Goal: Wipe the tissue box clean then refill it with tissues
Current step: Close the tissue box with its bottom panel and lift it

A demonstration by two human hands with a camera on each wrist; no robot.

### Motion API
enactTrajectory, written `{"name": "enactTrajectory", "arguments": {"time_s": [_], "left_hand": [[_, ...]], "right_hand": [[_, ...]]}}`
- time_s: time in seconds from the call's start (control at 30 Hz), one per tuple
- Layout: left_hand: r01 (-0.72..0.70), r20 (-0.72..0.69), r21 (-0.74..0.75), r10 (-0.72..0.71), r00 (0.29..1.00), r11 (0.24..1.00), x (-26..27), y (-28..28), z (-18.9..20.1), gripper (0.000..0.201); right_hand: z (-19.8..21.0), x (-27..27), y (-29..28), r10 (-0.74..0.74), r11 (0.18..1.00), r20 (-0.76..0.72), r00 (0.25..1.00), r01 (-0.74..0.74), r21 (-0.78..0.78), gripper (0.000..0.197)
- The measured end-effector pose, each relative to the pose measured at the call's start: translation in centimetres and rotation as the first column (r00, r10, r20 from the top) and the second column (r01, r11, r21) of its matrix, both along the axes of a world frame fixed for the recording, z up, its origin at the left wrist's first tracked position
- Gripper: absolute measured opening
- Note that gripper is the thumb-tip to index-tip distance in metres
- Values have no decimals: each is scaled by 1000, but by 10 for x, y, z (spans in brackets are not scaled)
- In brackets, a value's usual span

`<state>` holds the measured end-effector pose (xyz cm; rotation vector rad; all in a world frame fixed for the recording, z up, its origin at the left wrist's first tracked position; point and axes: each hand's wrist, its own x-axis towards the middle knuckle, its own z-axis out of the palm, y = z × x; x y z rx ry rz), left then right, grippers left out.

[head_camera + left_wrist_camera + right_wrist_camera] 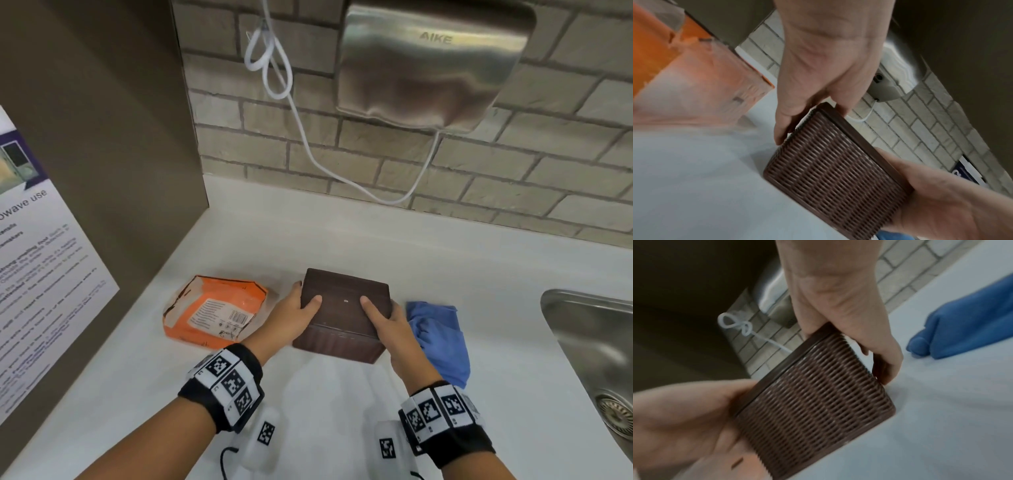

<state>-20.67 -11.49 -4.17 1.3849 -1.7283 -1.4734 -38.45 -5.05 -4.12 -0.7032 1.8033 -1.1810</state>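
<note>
A dark brown tissue box (pixel 342 318) with woven sides sits on the white counter (pixel 342 411), a smooth flat face turned up. My left hand (pixel 296 310) grips its left side, thumb on top and fingers round the far edge. My right hand (pixel 388 320) grips the right side the same way. The left wrist view shows the left hand (pixel 818 81) on the woven box (pixel 834 170). In the right wrist view the right hand (pixel 842 318) holds the box (pixel 813 402). An orange tissue pack (pixel 212 315), torn open, lies left of the box. A crumpled blue cloth (pixel 440 339) lies to its right.
A steel sink (pixel 589 346) is set into the counter at the right. A steel hand dryer (pixel 428 65) hangs on the brick wall above, its white cable (pixel 301 137) looping down. A brown partition (pixel 102 137) with a printed notice (pixel 37 274) closes the left side.
</note>
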Motion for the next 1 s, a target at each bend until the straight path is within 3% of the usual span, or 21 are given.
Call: {"name": "enactTrajectory", "arguments": {"time_s": [0.13, 0.27, 0.37, 0.47, 0.57, 0.7, 0.77, 0.87, 0.93, 0.97, 1.0], "left_hand": [[-17, -17, 119, 19, 1000, 993, -5, -7, -5, 51], [-29, -100, 287, 60, 993, 958, -2, -8, -9, 47], [-9, -232, 441, 124, 965, 898, 1, -4, -12, 38], [-25, -295, 479, 188, 937, 877, 3, -2, -18, 52], [-1, -347, 462, 182, 920, 887, 3, 0, -16, 57], [33, -430, 495, 211, 878, 868, 12, 7, -15, 94], [56, -454, 493, 202, 868, 868, 15, 15, -7, 95], [-39, -463, 284, 173, 869, 958, 9, 35, 13, 68], [-129, -317, -124, 84, 945, 984, 7, 50, 30, 82], [-77, -205, -385, -4, 979, 920, 9, 57, 37, 90], [16, -103, -601, -97, 990, 799, 11, 63, 39, 92]], "right_hand": [[0, -7, -3, 50, 994, 66, 997, -56, 99, 40], [1, -5, -2, 69, 992, 75, 995, -76, 97, 34], [-2, -5, 4, 103, 992, 92, 990, -109, 58, 61], [-5, -8, 11, 142, 990, 131, 981, -144, 5, 76], [2, -5, 19, 213, 976, 201, 956, -200, -85, 59], [11, -4, 32, 284, 951, 206, 936, -248, -182, 47], [21, -2, 39, 310, 934, 214, 926, -256, -248, 35], [26, -15, 46, 212, 954, 370, 904, -110, -279, 44], [26, -28, 48, 180, 979, 476, 861, -112, -168, 63], [29, -30, 49, 168, 986, 488, 856, -140, -93, 71], [31, -34, 49, 167, 985, 508, 845, -166, -48, 72]]}}
